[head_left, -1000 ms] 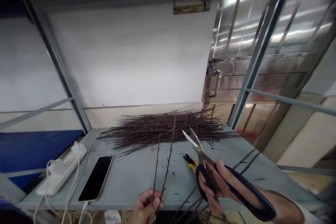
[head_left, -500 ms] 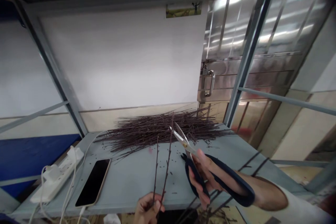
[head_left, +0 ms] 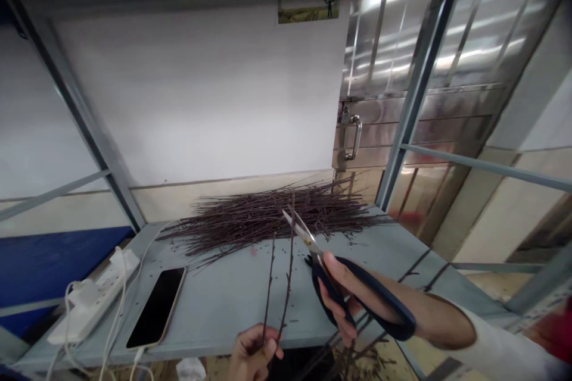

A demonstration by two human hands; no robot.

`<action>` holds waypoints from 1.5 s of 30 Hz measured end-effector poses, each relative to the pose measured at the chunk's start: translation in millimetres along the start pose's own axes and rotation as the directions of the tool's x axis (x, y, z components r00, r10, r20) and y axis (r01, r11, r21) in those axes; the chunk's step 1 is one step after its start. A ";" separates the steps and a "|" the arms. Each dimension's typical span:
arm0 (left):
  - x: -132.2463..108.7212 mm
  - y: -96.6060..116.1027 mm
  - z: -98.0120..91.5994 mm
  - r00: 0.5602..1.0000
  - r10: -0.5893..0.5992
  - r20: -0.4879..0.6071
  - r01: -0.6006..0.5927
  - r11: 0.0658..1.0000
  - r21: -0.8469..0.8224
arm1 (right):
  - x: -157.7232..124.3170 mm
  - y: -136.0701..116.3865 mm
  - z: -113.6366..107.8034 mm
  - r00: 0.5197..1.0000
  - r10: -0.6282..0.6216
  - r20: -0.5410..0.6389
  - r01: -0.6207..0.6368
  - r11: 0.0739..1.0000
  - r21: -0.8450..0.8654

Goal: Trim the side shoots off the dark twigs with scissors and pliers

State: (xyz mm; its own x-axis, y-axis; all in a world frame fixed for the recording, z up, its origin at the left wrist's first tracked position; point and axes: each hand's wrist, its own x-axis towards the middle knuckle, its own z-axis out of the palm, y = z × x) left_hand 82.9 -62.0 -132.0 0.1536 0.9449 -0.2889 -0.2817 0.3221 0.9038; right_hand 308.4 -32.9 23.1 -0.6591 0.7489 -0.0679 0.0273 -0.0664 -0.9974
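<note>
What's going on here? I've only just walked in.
A person holds two thin dark twigs upright in their left hand. Their right hand holds a pair of scissors with dark blue handles, blades open near the twigs. A heap of similar twigs lies on the grey metal shelf, with a smartphone and a white power strip to the left.

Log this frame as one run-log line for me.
left hand: holds two thin twigs upright | right hand: holds scissors, blades open beside twigs | nearby: twig pile on grey shelf
</note>
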 end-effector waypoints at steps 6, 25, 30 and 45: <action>-2.1 0.5 1.7 1.000 -0.006 0.005 0.006 1.000 -0.023 | -1.2 -6.3 11.9 0.980 0.090 -0.177 -0.081 0.995 0.056; -8.9 8.3 5.6 0.996 0.047 -0.080 -0.057 0.990 -0.125 | -6.9 -3.3 25.8 0.960 -0.024 -0.279 0.012 0.999 -0.045; -8.1 11.4 1.6 0.995 0.039 -0.088 -0.050 0.990 -0.129 | 0.1 -4.8 32.3 0.964 0.010 -0.266 -0.026 0.998 -0.059; -14.8 24.4 16.2 0.915 0.192 -0.354 -0.203 0.979 0.006 | -16.6 30.2 18.9 0.947 -0.081 -0.311 0.064 0.996 -0.063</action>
State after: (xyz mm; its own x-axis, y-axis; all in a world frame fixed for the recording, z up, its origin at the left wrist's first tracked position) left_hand 89.2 -69.1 -100.6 -0.2490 0.9471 -0.2026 -0.3014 0.1230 0.9455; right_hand 306.0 -59.7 -5.4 -0.3922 0.9198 0.0092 0.0324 0.0238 -0.9992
